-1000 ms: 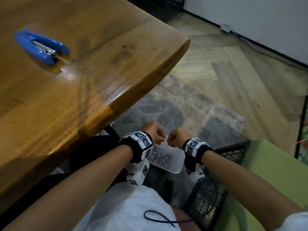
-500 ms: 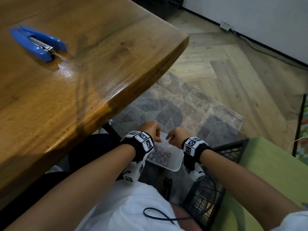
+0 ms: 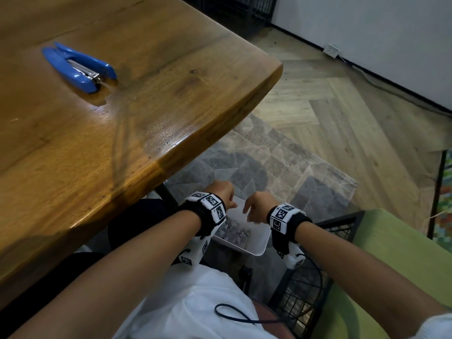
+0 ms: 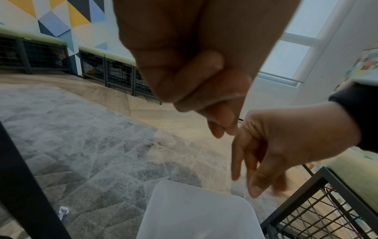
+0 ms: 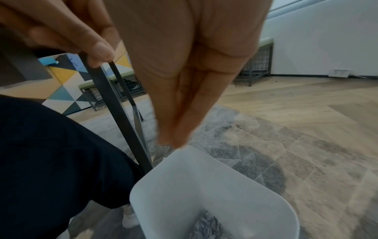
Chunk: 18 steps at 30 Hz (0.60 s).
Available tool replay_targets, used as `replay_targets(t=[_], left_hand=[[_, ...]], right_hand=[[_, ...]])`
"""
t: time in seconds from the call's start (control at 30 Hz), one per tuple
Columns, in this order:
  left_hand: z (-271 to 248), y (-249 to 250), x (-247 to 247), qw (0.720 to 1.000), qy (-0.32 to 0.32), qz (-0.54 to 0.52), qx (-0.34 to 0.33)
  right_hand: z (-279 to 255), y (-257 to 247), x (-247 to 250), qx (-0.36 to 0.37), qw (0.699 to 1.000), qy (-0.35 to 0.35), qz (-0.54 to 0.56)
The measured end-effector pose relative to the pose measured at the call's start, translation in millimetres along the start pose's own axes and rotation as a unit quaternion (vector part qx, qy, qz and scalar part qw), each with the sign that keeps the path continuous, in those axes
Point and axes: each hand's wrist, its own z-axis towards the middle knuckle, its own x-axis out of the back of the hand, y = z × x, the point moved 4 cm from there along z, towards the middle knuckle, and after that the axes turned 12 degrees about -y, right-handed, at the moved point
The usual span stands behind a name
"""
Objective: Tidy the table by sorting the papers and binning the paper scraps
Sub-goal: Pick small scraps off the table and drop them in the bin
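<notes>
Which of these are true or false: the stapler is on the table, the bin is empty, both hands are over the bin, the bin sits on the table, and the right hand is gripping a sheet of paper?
1. A blue stapler lies on the wooden table. True.
2. The white bin is empty. False: paper scraps lie in it.
3. The left hand and right hand are both above the bin. True.
4. The bin sits on the table. False: it stands on the grey rug below the table's edge.
5. The right hand grips a sheet of paper. False: its fingers point down, holding nothing.
</notes>
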Motion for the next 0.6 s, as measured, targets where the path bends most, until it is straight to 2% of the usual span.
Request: replay_targets(t=[0.07, 0.2, 0.27, 0.37, 0.43, 0.6], left_hand=[[-4, 2, 0, 1.0, -0.015, 0.014, -0.009], [-13, 3, 1, 0.996, -0.045, 0.068, -0.039], [-15, 1, 2, 0.995, -0.038, 0.076, -0.045], [-22, -2, 5, 0.995, -0.021, 0.093, -0.042], [-31, -2, 10, 0.994, -0.007, 0.098, -0.04], [-72, 1, 30, 0.99, 0.049, 0.118, -0.064]], right_hand=[[-4, -4, 3, 0.001, 1.0, 0.002, -0.003], [-19, -15, 16, 0.046, 0.995, 0.069, -0.05], [-24, -21, 19, 0.068, 0.992, 0.079, -0.064], [-31, -29, 27, 0.077, 0.991, 0.046, -0.103], [-40, -37, 39, 0.086, 0.988, 0.05, -0.122], [-80, -66, 74, 0.085, 0.981, 0.052, -0.166]])
